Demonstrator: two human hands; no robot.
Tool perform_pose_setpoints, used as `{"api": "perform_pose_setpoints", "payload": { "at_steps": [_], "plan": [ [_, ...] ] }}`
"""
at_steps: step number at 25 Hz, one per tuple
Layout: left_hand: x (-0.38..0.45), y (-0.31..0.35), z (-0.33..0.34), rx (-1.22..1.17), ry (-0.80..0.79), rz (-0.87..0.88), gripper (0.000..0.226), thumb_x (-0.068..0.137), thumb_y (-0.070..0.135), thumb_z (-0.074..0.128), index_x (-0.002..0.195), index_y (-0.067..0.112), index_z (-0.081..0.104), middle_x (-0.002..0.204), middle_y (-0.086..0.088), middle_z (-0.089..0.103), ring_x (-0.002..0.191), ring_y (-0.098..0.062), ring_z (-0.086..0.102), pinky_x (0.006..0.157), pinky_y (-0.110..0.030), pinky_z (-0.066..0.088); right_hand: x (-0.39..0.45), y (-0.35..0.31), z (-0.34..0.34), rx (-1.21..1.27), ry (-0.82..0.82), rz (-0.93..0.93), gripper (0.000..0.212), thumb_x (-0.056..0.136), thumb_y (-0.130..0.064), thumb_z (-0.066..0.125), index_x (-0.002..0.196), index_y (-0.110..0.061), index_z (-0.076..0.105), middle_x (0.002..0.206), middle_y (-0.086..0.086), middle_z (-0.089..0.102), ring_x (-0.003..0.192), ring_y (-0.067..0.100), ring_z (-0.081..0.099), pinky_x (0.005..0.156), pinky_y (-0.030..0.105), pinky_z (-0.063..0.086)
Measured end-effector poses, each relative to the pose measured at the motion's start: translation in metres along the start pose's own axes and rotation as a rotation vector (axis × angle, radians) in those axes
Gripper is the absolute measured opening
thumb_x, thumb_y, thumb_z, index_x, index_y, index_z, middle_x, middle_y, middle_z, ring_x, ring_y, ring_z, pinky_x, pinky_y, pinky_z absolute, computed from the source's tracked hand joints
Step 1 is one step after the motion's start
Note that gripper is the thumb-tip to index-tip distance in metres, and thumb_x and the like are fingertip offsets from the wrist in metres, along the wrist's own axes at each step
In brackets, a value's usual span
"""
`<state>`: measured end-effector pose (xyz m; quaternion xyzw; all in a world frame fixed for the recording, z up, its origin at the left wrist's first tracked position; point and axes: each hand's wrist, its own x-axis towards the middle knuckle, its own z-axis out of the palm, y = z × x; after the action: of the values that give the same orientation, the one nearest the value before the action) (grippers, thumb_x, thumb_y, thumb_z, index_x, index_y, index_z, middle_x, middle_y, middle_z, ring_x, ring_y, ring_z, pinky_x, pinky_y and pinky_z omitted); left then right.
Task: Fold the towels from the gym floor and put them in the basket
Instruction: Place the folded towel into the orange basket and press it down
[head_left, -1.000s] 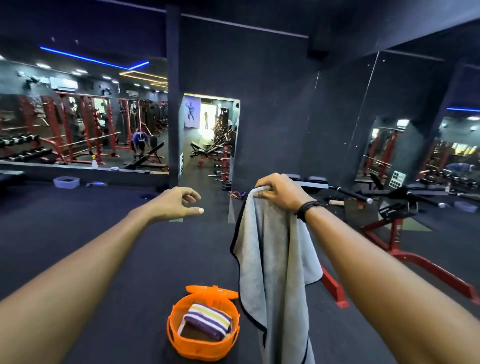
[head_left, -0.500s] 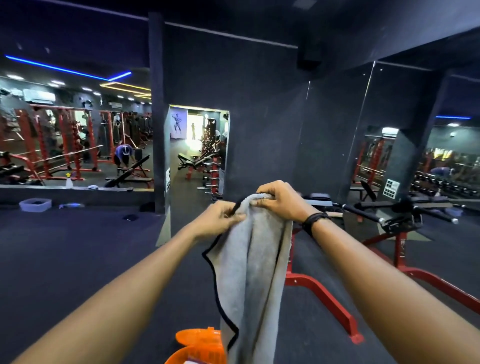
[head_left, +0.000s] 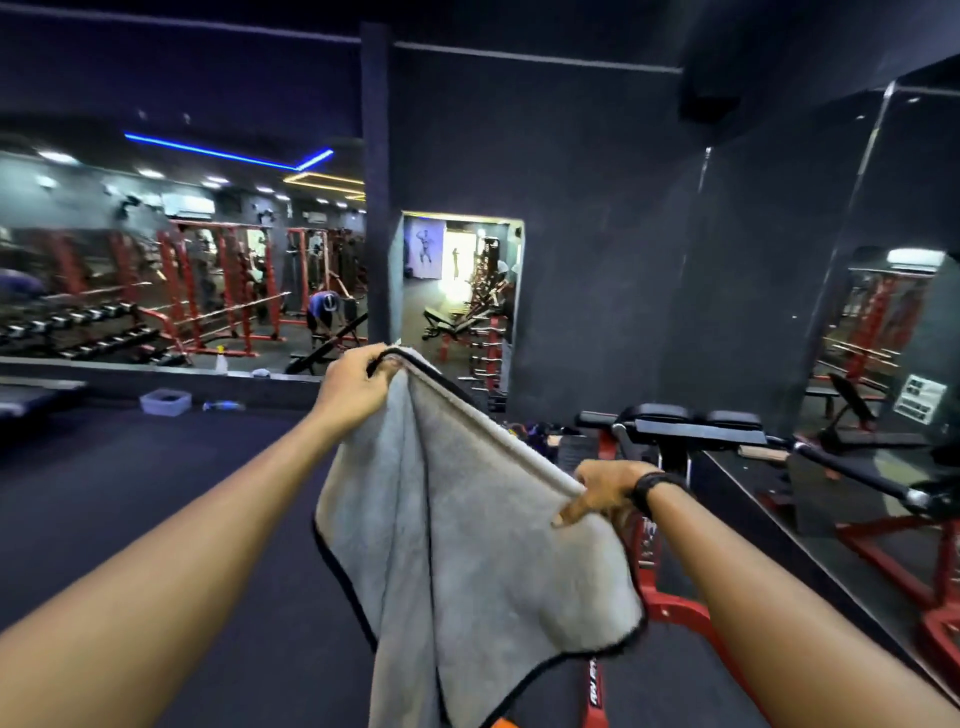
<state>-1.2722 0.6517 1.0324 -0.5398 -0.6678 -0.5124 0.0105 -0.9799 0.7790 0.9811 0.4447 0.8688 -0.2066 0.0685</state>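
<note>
We hold the grey towel (head_left: 467, 519) in the air, left hand (head_left: 353, 392) pinching one top corner, right hand (head_left: 605, 493) gripping the other. Step: spreading before folding. Next, probably: bring the corners together evenly.

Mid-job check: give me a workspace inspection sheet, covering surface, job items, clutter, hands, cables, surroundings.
Surface: dark gym floor, bare where visible.
Job's things: grey towel with black edging held up in the air, top edge stretched between both hands, the rest hanging. An orange sliver at the bottom edge may be the basket; too little shows.
Clutter: small pale tub and a spray bottle by the far mirror wall.
Hands: left hand grips the towel's upper corner; right hand pinches the top edge lower down.
Cables: nothing seen.
Surroundings: red-framed bench machine close on the right, wall mirrors, a lit doorway ahead.
</note>
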Motion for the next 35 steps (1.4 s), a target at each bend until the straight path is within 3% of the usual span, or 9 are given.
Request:
{"api": "perform_pose_setpoints", "payload": {
  "at_steps": [3,6,10,14,17,20,24,30,35],
  "plan": [
    [0.024,-0.008,0.005,0.137,-0.053,-0.034,0.013,0.086,0.024,0.068,0.093,0.015,0.076,0.083,-0.008,0.071,0.083,-0.014,0.061,0.068,-0.029,0.040,0.042,-0.025,-0.021,0.352,0.299,-0.254,0.065,0.059,-0.061,0.079,0.088,-0.005,0.064,0.082,0.002,0.056,0.076,0.012,0.049,0.067,0.031,0.040],
    [0.027,-0.003,0.030,0.013,-0.294,0.041,0.011,0.079,0.026,0.075,0.081,0.015,0.076,0.072,-0.004,0.068,0.070,-0.002,0.050,0.065,-0.028,0.039,0.068,-0.075,-0.036,0.498,0.323,-0.512,0.066,0.069,-0.036,0.083,0.125,-0.013,0.057,0.120,-0.002,0.059,0.107,0.007,0.053,0.095,0.028,0.045],
    [0.033,-0.004,0.037,-0.102,-0.388,0.055,0.027,0.071,0.037,0.079,0.083,0.013,0.074,0.080,-0.007,0.073,0.071,-0.005,0.055,0.064,-0.028,0.042,0.105,-0.103,-0.041,0.295,0.329,-0.699,0.014,0.078,-0.023,0.074,0.083,-0.012,0.067,0.078,-0.002,0.064,0.073,0.004,0.051,0.068,0.031,0.045],
    [0.027,-0.050,0.011,0.341,-0.576,-0.159,0.035,0.074,0.045,0.078,0.069,0.014,0.062,0.058,0.010,0.054,0.054,-0.004,0.047,0.053,-0.027,0.034,0.135,-0.094,-0.048,0.554,0.446,-0.529,0.009,0.081,-0.019,0.072,0.087,-0.013,0.074,0.086,0.001,0.071,0.080,0.009,0.056,0.074,0.032,0.049],
    [0.017,-0.065,0.018,-0.038,-0.418,-0.197,0.036,0.091,0.029,0.062,0.061,0.017,0.046,0.048,0.014,0.037,0.044,0.001,0.032,0.051,-0.027,0.024,0.139,-0.101,-0.051,0.963,0.533,-0.220,0.022,0.076,-0.013,0.078,0.086,-0.012,0.059,0.084,0.010,0.061,0.076,0.021,0.057,0.063,0.034,0.049],
    [0.019,-0.053,0.040,-0.172,-0.257,-0.098,0.006,0.095,0.020,0.056,0.094,0.016,0.051,0.078,0.006,0.053,0.069,-0.007,0.048,0.067,-0.030,0.039,0.133,-0.130,-0.052,1.368,0.440,-0.127,0.026,0.088,-0.001,0.063,0.101,-0.011,0.043,0.081,0.008,0.049,0.064,0.014,0.051,0.039,0.024,0.049],
    [0.021,-0.043,0.058,-0.129,-0.288,0.056,0.041,0.094,0.008,0.050,0.130,0.027,0.045,0.119,0.006,0.057,0.108,-0.008,0.052,0.088,-0.022,0.036,0.131,-0.155,-0.046,1.519,0.403,-0.105,0.015,0.091,0.007,0.051,0.081,-0.002,0.056,0.082,0.011,0.054,0.063,0.017,0.060,0.041,0.022,0.053],
    [0.027,-0.038,0.060,-0.093,0.026,-0.129,0.036,0.068,0.056,0.076,0.087,0.026,0.074,0.060,0.010,0.066,0.060,0.000,0.059,0.058,-0.021,0.045,0.136,-0.161,-0.035,1.428,0.469,-0.044,0.016,0.088,0.006,0.056,0.075,-0.002,0.061,0.069,0.010,0.058,0.053,0.017,0.053,0.036,0.016,0.044],
    [0.025,-0.038,0.066,-0.043,0.036,-0.232,0.047,0.052,0.055,0.086,0.077,0.021,0.066,0.063,0.010,0.063,0.065,0.002,0.057,0.053,-0.014,0.038,0.141,-0.164,-0.034,1.694,0.477,-0.003,0.007,0.085,0.012,0.055,0.085,0.006,0.058,0.082,0.018,0.060,0.047,0.018,0.064,0.039,0.023,0.051]
  ]
}}
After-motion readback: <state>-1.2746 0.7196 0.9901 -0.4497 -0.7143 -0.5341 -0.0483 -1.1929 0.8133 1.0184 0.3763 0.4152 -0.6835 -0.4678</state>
